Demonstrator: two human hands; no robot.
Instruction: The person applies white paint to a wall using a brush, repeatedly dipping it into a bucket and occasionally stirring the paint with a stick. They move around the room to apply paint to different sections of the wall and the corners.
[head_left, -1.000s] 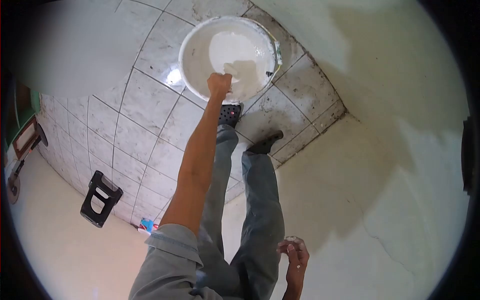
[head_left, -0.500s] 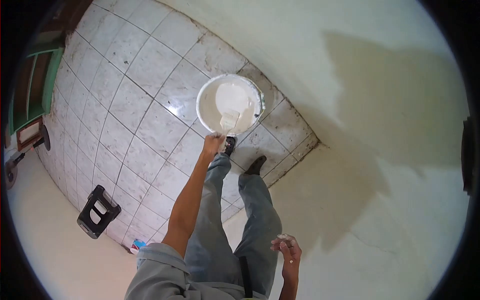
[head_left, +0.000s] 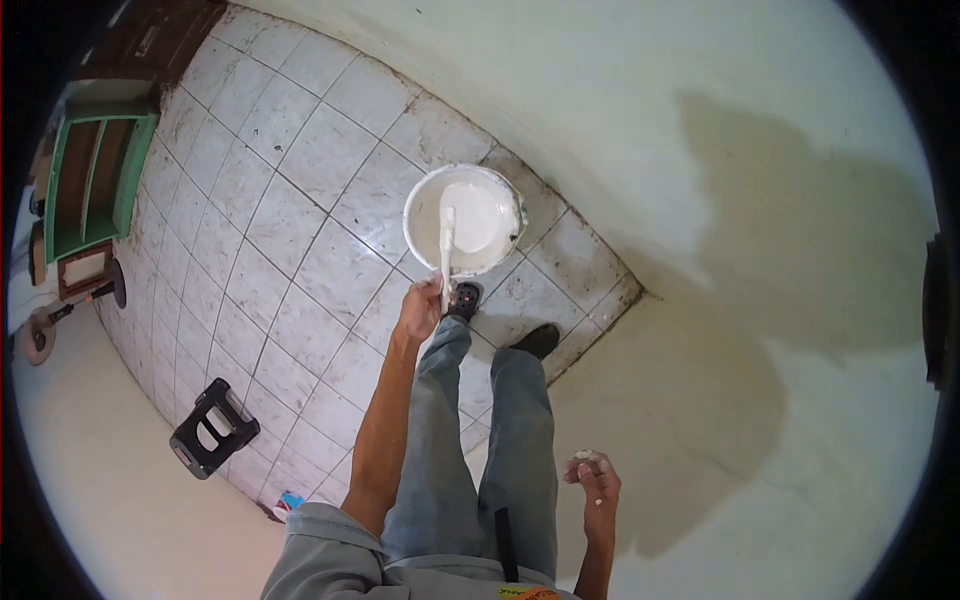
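Here the left hand (head_left: 422, 308) grips a brush (head_left: 446, 243) above the bucket (head_left: 414, 212), the right hand (head_left: 597, 482) hanging loosely curled

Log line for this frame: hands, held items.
left hand: shut on paintbrush | paintbrush: head over bucket | bucket: white paint, on tiled floor | right hand: near wall, grip unclear

- Shirt sleeve (head_left: 330, 545): washed-out grey-blue, denim-looking, rolled into a thick cuff above the elbow. Forearms are bare.
- Trousers (head_left: 520, 430): faded grey-blue jeans, full length, kinda baggy.
- Left clog (head_left: 465, 298): dark, with little vent holes on top. Right shoe (head_left: 540, 342) is dark too.
- Black strap (head_left: 507, 545) at the waist, plus a sliver of yellow-orange print (head_left: 530, 593) below it.
- Right hand (head_left: 594, 485): white flecks on it.
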